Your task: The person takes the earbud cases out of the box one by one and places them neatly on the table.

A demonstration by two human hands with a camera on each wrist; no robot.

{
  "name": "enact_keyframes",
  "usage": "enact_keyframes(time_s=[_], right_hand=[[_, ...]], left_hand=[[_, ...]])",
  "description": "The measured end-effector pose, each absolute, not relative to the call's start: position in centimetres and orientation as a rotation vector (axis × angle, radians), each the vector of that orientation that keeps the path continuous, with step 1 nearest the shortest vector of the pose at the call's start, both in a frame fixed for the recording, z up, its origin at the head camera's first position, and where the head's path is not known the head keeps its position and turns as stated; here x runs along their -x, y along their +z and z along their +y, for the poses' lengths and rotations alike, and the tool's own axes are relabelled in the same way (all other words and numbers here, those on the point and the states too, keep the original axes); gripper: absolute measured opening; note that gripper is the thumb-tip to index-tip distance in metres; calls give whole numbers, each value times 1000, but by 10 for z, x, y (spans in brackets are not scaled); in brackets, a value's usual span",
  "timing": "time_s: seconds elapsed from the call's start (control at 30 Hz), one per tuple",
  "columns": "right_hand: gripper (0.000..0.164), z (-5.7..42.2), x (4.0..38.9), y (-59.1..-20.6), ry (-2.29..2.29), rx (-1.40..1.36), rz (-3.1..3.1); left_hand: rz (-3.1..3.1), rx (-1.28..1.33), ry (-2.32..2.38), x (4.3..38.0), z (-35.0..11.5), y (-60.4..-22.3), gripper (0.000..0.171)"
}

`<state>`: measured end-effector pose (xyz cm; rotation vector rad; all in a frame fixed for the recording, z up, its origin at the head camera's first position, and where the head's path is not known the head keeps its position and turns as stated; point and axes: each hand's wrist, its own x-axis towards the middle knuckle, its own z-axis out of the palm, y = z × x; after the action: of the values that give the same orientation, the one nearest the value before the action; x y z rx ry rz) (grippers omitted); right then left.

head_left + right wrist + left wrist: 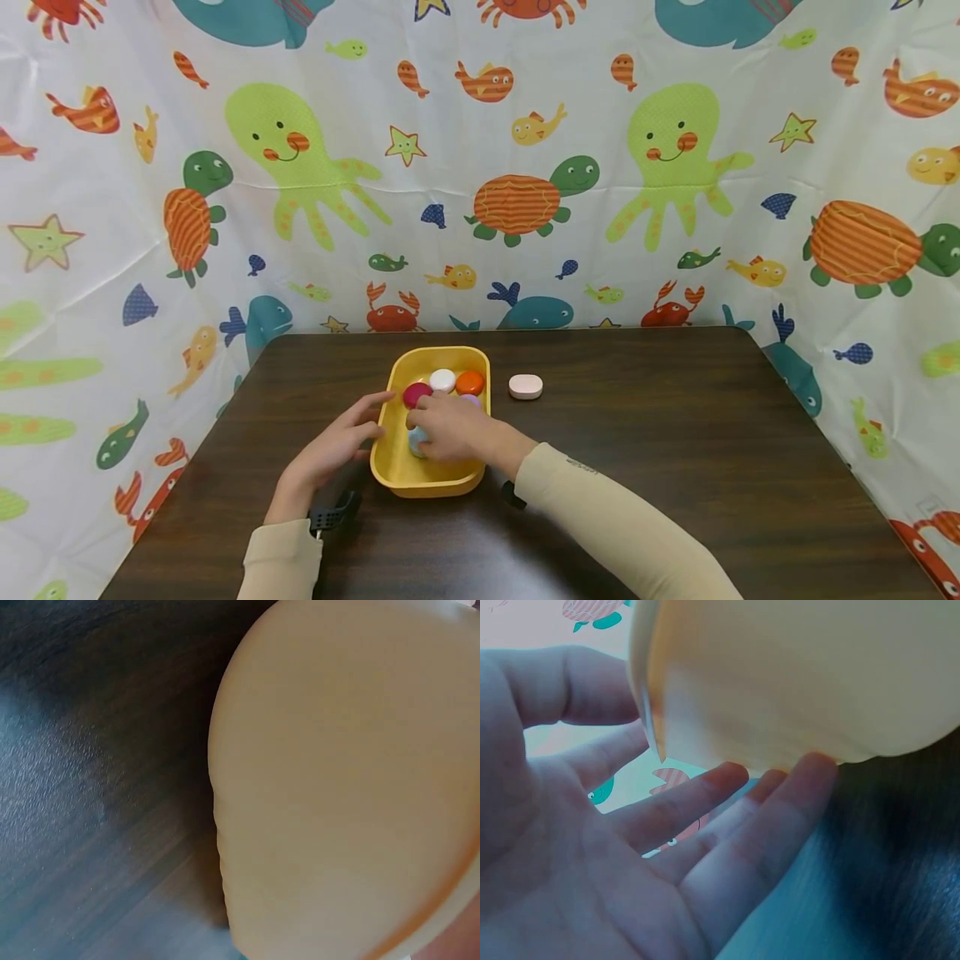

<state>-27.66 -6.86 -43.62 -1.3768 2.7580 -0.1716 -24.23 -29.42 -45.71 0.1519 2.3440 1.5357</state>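
A yellow plastic basket stands on the dark table. My left hand is at its left side in the head view; in the left wrist view, extended fingers touch the outer wall of the basket. My right hand reaches inside the basket, palm down, over a light blue rounded piece. Its fingertips are partly hidden, and whether they grip anything is unclear. Around it lie a dark red round piece, a white one, an orange one and a partly covered lilac one.
A pale pink oval piece lies on the table, right of the basket. Behind the table hangs a white curtain printed with sea animals. The right wrist view holds mostly the basket's outer wall and the tabletop.
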Motion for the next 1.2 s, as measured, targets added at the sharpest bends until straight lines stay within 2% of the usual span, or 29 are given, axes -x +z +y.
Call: enact_keyframes(time_s=[0.5, 0.73, 1.2], right_hand=[[39, -76, 276, -446, -105, 1417, 2646], [42, -76, 273, -447, -42, 1335, 2678], [36, -78, 278, -453, -59, 1260, 2747]], left_hand=[[2355, -142, 1530, 243, -295, -457, 62], [2354, -130, 1530, 242, -295, -457, 63], [2349, -136, 1539, 241, -295, -457, 61]])
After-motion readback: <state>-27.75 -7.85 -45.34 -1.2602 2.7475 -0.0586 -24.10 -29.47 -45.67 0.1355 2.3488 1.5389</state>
